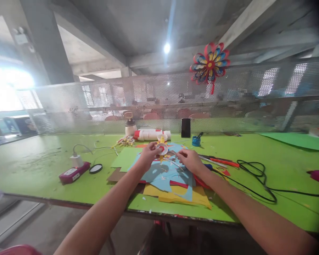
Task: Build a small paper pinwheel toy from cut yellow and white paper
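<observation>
Looking down through the head camera, I count one long green table (37,166), its painted top scuffed and flecked with paper scraps, backed along its far edge by a perforated metal screen (154,92). One finished paper pinwheel flower (210,65), red, blue and yellow, hangs on that screen. Near the middle of the table's front edge lies one loose stack of cut paper sheets (172,184): light blue on top, yellow and red beneath, a green one at the left, all flat with ragged cut-outs. One black cable (257,180) loops across the right side. One white glue bottle (151,135) lies on its side near the far edge, one black phone (185,128) stands upright beside it, and one pink charger box (73,173) sits toward the left. My left hand (149,154) pinches one small round paper ornament (162,148), white-rimmed with yellow points, held just above the blue sheet. My right hand (190,160) is curled around thin metal scissors (172,161), their tips by the ornament.
</observation>
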Demonstrator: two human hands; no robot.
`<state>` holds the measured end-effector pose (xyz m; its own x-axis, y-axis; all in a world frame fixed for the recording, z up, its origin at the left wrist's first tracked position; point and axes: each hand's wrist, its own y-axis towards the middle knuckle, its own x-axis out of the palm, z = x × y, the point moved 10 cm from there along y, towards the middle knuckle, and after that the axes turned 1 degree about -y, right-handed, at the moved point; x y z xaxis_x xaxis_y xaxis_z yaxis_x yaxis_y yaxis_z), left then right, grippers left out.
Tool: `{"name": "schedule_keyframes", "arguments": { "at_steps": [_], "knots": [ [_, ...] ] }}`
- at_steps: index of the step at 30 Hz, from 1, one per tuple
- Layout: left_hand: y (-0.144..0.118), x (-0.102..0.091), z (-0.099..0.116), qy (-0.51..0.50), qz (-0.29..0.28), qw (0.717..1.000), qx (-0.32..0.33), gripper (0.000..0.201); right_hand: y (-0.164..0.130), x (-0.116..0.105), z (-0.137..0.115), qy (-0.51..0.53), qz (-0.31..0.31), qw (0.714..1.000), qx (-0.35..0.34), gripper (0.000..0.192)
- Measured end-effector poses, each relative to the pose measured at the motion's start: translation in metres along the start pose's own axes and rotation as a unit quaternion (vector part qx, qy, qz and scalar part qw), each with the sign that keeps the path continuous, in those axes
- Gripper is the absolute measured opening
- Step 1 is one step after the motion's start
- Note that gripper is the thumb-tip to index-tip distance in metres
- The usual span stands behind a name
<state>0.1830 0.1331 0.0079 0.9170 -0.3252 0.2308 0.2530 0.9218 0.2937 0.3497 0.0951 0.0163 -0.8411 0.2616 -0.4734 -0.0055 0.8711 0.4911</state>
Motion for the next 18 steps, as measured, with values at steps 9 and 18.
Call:
{"name": "schedule_keyframes", "arguments": {
  "at_steps": [9,18],
  "knots": [
    [0.001,-0.006,0.009,0.026,0.018,0.999,0.028,0.044,0.003,-0.006,0.001,-0.012,0.015,1.0,-0.015,0.022],
    [-0.006,0.01,0.007,0.05,-0.026,0.998,0.022,0.037,0.0,-0.007,-0.005,0.035,0.003,0.999,-0.006,0.034]
  ]
}}
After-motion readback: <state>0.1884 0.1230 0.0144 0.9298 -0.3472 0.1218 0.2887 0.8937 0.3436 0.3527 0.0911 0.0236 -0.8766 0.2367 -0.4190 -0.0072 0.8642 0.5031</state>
